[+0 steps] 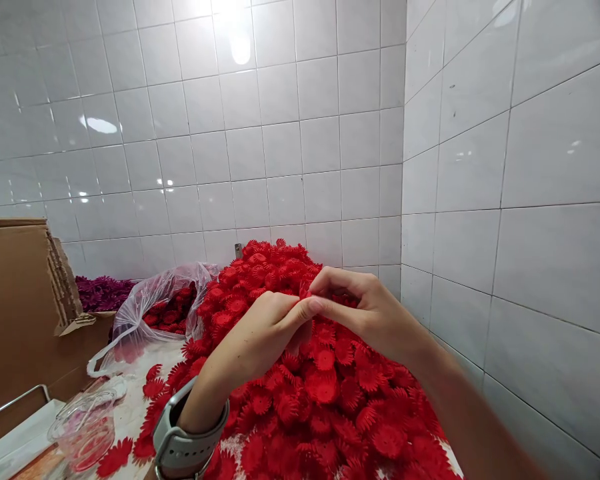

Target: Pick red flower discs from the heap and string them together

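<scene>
Your left hand (263, 333) and your right hand (375, 313) meet fingertip to fingertip just above the top of the heap, in the middle of the view. The thumb and forefinger of each hand are pressed together on a small red flower piece (305, 291), which is mostly hidden between them, so only a sliver of red shows at the pinch. The remaining fingers of your left hand are curled into the palm, and those of your right hand are bent loosely behind the pinch. A grey wristwatch with a pale band (187, 448) sits on your left wrist at the lower edge. Under both hands lies a big pile of red toothed-edge artificial flower heads (330, 400), banked into the corner of the white tiled wall (280, 167). To the left of the pile is a clear plastic bag holding more red flowers (155, 308), with its mouth open towards the heap. Behind it lies a patch of dark purple flower heads (100, 292). A brown cardboard box (20, 300) stands at the far left, and a clear plastic cup (83, 430) stands near your left forearm.
</scene>
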Demonstrator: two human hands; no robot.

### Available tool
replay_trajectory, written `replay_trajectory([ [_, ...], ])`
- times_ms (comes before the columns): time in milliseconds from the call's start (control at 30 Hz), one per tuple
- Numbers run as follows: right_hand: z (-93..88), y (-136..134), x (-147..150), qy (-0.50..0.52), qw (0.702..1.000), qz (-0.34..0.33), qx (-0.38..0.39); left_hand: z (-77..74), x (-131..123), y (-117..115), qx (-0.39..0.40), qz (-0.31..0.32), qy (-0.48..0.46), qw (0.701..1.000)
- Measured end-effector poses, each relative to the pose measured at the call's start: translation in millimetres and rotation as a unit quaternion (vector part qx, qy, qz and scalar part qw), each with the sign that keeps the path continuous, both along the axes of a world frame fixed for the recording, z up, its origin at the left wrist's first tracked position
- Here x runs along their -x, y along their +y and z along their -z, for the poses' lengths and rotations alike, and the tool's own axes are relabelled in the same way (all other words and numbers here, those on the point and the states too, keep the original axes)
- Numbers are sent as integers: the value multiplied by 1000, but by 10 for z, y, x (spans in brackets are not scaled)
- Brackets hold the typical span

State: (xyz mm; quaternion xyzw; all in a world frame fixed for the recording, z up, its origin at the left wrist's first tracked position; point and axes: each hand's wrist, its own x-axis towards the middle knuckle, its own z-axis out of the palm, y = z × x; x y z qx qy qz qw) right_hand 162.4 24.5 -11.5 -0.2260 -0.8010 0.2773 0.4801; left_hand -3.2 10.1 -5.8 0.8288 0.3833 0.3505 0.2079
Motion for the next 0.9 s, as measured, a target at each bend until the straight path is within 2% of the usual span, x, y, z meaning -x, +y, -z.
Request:
replay_trajectory([
  [133, 13, 22, 39, 110, 991, -25, 67, -1, -33, 28, 5, 26, -73, 997],
  [233, 11, 62, 65, 209, 966, -49, 146, -11, -53, 28, 19, 41, -128, 991],
  [333, 1, 138, 48, 287, 943, -37, 162, -27, -53, 28, 26, 29, -163, 986],
  [400, -4, 201, 7, 283, 949, 8, 137, -39, -46, 33, 22, 9, -189, 982],
  [500, -1, 271, -49, 126, 976, 162, 68, -50, -38, 49, 16, -5, -229, 973],
  [567, 5, 276, -50, 3, 956, 293, 9, -48, -37, 62, 19, -3, -240, 971],
  [633, 10, 242, -21, -43, 923, 379, -57, -41, -39, 74, 32, -7, -244, 969],
  [700, 15, 178, 20, -24, 911, 394, -120, -32, -43, 81, 53, -7, -243, 969],
  [767, 19, 109, 49, 9, 918, 364, -158, -25, -45, 87, 69, 2, -245, 967],
  [900, 25, 35, 59, 60, 935, 313, -154, -21, -51, 90, 46, -10, -280, 959],
])
